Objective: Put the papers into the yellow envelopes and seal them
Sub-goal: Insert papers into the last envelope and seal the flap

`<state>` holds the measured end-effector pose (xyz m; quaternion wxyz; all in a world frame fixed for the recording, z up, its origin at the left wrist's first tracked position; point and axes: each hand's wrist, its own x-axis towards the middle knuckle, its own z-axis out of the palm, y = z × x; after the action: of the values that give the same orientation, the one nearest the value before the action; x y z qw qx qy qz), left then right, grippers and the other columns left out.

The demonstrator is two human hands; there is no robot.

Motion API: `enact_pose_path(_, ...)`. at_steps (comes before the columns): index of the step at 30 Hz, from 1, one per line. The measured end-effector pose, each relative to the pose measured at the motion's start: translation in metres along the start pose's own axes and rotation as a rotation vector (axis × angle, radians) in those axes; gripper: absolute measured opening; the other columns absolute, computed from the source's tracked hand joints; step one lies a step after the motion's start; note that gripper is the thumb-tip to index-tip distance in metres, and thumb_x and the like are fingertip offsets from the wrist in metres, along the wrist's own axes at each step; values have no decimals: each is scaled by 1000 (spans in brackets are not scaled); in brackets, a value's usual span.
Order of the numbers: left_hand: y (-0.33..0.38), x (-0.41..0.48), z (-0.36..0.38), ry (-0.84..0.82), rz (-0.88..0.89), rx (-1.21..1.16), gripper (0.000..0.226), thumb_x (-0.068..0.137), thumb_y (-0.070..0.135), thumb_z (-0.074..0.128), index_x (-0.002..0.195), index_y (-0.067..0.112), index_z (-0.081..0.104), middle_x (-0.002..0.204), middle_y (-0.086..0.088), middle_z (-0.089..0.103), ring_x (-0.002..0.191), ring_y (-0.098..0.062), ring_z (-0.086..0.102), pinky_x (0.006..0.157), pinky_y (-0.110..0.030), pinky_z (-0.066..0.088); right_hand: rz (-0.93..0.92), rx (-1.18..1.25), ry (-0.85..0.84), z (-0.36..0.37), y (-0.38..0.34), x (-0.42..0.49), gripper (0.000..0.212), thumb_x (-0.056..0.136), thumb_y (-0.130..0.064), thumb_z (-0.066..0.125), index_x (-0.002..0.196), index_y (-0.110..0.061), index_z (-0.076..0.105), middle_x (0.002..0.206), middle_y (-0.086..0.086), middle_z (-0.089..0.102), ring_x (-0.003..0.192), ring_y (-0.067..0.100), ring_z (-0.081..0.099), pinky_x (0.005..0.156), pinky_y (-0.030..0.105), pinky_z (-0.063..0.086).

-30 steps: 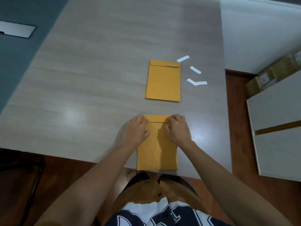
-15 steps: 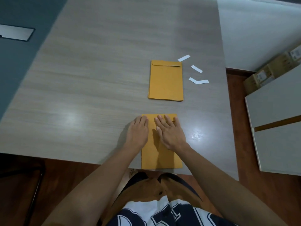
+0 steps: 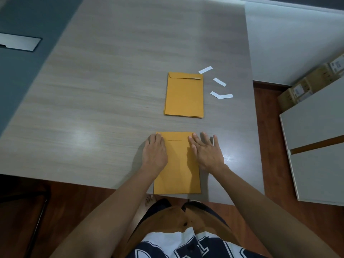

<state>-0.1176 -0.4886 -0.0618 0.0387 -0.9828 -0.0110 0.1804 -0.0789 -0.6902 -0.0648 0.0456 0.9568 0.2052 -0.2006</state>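
Now the right hand (image 3: 206, 152) has slid off to the envelope's (image 3: 176, 164) right edge, fingers spread flat, while the left hand (image 3: 154, 152) presses its left edge, holding nothing; the flap looks sealed at the table's (image 3: 111, 90) near edge.

A grey wood-grain table (image 3: 119, 94) filled most of the view. 4 white strips (image 3: 219, 81) lay on its right part, 2 of them meeting in a V shape. To the left, a dark teal surface (image 3: 28, 75) held a pale rectangular plate (image 3: 19, 44). Reddish-brown wooden floor (image 3: 268, 146) showed to the right, with white cabinet panels (image 3: 316, 146) beside it and cardboard boxes (image 3: 305, 86) against a white wall (image 3: 290, 40).
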Motion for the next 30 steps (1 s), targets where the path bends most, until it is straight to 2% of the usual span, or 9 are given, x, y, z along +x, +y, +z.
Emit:
enact_pose_path(2,11,1,-4,3,-40,-37,65,93,32,43,147,0,26,152,-15,27,141,-31,23,117,-42,23,-15,0,1,-1,0,0,52,105,-38,6,156,-28,3,164,-8,6,152,24,-4,120,54,1)
enact_pose_path(4,23,-2,-5,30,67,-57,77,89,39,51,150,5,21,157,-12,21,146,-29,14,119,-43,18,-24,-2,2,-2,0,0,52,105,-38,6,156,-27,4,164,-8,6,152,24,-4,120,54,2)
enact_pose_path(6,34,-9,-2,20,194,-71,80,92,43,46,155,11,10,163,-6,7,150,-25,3,121,-42,13,-27,2,1,-2,-1,0,52,105,-37,7,157,-27,5,164,-7,6,152,24,-4,120,54,3)
enact_pose_path(8,37,-10,1,-9,181,-88,75,96,44,36,156,15,3,164,-2,-2,151,-21,-1,121,-43,12,-18,-10,-7,-3,-1,0,53,105,-37,7,157,-27,4,164,-7,5,152,25,-4,119,55,4)
enact_pose_path(12,25,-13,4,-7,131,-20,67,98,47,23,156,19,3,164,4,-3,151,-21,3,119,-46,14,16,-18,-13,-4,-3,1,52,105,-38,6,156,-29,6,164,-9,6,152,25,-4,119,56,1)
enact_pose_path(22,-7,-21,9,-14,69,23,66,99,46,22,156,21,3,164,7,-1,149,-23,9,116,-47,17,51,22,16,-3,-6,1,53,104,-40,6,156,-31,11,164,-10,11,152,26,-3,119,57,0)
enact_pose_path(26,-12,-22,7,31,103,10,64,98,44,26,155,17,13,164,3,8,146,-23,16,115,-43,22,65,39,30,-3,-9,1,52,104,-38,10,155,-29,19,163,-8,18,151,28,2,119,55,6)
enact_pose_path(28,-12,-17,4,64,101,-55,61,96,41,32,150,14,27,160,1,23,142,-23,25,111,-40,27,80,43,57,-5,-14,4,50,104,-39,15,150,-25,31,159,-5,27,150,31,9,117,53,16)
enact_pose_path(30,-10,-9,0,89,85,-145,54,94,37,38,142,13,40,149,-2,40,134,-22,35,107,-38,31,87,56,125,-7,-17,6,47,104,-41,24,139,-22,48,149,-1,43,145,33,24,110,48,30)
